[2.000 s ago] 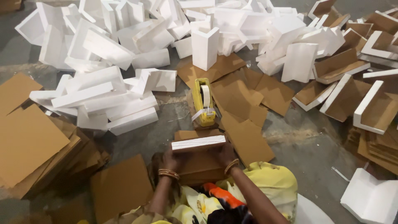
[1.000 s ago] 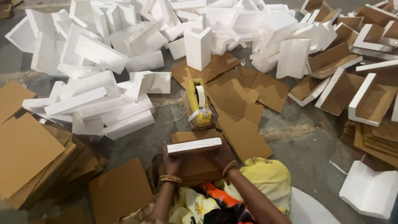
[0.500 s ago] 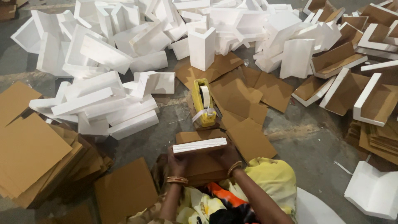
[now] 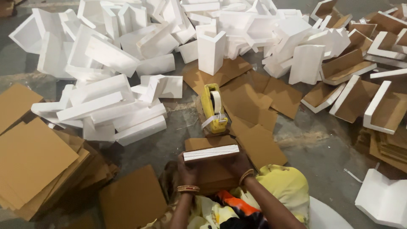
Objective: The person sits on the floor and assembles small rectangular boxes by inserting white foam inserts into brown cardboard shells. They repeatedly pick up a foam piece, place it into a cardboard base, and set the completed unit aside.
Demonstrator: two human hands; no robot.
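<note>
While gripped from both sides: white foam corner piece backed with brown cardboard (image 4: pixel 211 152), held edge-up low in the middle of the view, just above the lap.
Left hand (image 4: pixel 187 168): closed round the left end of the foam-and-cardboard piece, fingers wrapped on its near face, bangles at the wrist.
Right hand (image 4: pixel 238 164): closed on the right end of the same piece, fingers curled under its lower edge, a bangle at the wrist.
Lap: yellow patterned cloth (image 4: pixel 285 186) to the right of the hands, with an orange patch nearer the body.
Near left: loose flat brown cardboard square (image 4: pixel 132 197) on the grey concrete floor (image 4: pixel 322 148), beside a tall fanned stack of brown cardboard sheets (image 4: pixel 34 159).
Near right: white foam block (image 4: pixel 383 199) lying alone at the lower right corner.
Just beyond the held piece: yellow handheld tape dispenser with a white roll (image 4: pixel 213 108), standing upright on scattered brown cardboard pieces (image 4: pixel 254 99), apart from both hands.
Middle left: heap of long white foam angle strips (image 4: pixel 110 110).
Far right: finished foam corners lined with cardboard (image 4: pixel 360 91), lying open-side up.
Far back: large pile of white foam corner blocks (image 4: pixel 220 25) across the top of the view.
</note>
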